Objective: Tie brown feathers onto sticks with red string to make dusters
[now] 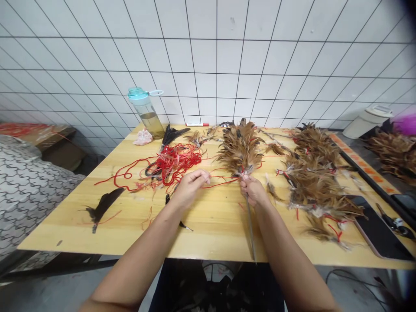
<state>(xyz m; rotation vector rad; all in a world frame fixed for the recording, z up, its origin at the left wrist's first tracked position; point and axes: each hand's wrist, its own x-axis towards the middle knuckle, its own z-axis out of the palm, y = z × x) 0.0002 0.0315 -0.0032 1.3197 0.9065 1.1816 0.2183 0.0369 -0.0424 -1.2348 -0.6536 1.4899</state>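
Likely binding step: feather bundle (241,145) held at its base, red cord (224,177) stretched out leftward.
Right hand (254,189) clamped on the base and thin rod (250,225), mid-counter (214,234); left hand (191,187) pinched on cord. Next move probably needs steady tension to wrap. Feathers fan toward wall (201,56); rod points at the person, past near edge; long axis front-to-back, slightly slanted.
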